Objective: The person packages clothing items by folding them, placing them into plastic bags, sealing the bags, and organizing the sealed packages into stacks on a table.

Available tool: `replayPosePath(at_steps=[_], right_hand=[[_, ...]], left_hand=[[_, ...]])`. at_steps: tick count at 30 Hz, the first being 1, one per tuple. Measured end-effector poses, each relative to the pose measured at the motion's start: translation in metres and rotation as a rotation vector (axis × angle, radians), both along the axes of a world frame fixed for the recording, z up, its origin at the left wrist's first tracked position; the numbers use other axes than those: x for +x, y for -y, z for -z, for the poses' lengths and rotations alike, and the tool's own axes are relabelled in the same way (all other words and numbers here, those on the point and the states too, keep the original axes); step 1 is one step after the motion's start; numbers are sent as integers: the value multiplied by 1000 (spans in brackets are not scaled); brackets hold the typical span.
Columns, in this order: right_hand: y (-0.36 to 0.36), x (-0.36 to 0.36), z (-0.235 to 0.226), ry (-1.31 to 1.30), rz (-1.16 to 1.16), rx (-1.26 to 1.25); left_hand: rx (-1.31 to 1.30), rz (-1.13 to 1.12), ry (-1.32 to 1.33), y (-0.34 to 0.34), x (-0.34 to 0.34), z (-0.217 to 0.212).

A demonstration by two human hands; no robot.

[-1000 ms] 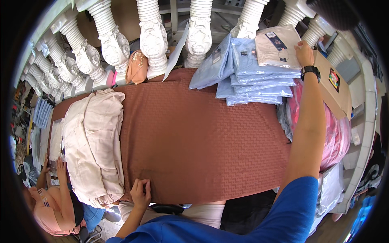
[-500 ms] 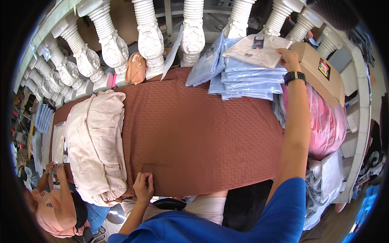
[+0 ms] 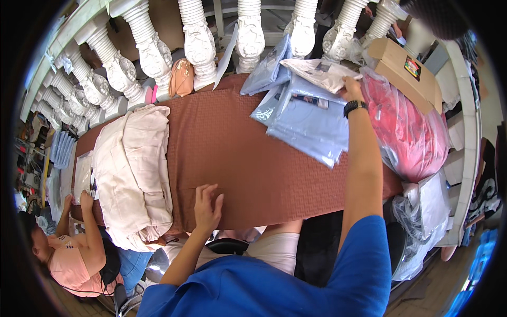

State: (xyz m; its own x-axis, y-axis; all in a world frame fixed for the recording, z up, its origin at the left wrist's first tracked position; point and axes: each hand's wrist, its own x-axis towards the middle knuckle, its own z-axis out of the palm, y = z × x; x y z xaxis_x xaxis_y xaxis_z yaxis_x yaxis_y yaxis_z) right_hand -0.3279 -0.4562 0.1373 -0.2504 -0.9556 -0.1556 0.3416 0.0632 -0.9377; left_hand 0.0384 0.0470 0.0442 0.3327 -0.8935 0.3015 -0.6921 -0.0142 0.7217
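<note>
Across the rust-brown textured cloth covering the table (image 3: 253, 158), the person's two hands work far apart. Their left hand (image 3: 207, 207) lies flat near the close edge, fingers spread and pressing down on the cloth, gripping nothing; it looks placed to steady the body while the other arm stretches. Their right hand (image 3: 353, 89), with a black wristwatch (image 3: 355, 107) on its wrist, reaches to the far side and rests on a clear-bagged whitish folded garment (image 3: 322, 73) that tops a slanted stack of pale blue shirts in plastic sleeves (image 3: 309, 121). The fingers curl at the bag's edge, though whether they actually pinch it I cannot tell from this angle. That stack fans toward the white carved balusters (image 3: 249, 39), probably so each packet can be lifted off singly. Just right of it sit a brown cardboard box (image 3: 406, 71) and a clear bag of pink fabric (image 3: 406, 132). At the table's left end lies a heap of cream-coloured folded garments (image 3: 134, 174), and another person in a peach top (image 3: 66, 264) sits below it.
</note>
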Motion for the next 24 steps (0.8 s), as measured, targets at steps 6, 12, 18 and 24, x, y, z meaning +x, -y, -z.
replayPosePath(at_steps=[6,12,18,24], right_hand=[[-77,15,116,112,41,-108],[-123,52,104,-84,48,36],[-137,43,93,191,28,-26],[-145,36,67,251,-49,-74]], left_hand=[[89,157,415,31,-21,28],[-432,447,396,10,-82,-5],[-136,614,540,44,-118,-5],[-121,595,476,41,-123,6]])
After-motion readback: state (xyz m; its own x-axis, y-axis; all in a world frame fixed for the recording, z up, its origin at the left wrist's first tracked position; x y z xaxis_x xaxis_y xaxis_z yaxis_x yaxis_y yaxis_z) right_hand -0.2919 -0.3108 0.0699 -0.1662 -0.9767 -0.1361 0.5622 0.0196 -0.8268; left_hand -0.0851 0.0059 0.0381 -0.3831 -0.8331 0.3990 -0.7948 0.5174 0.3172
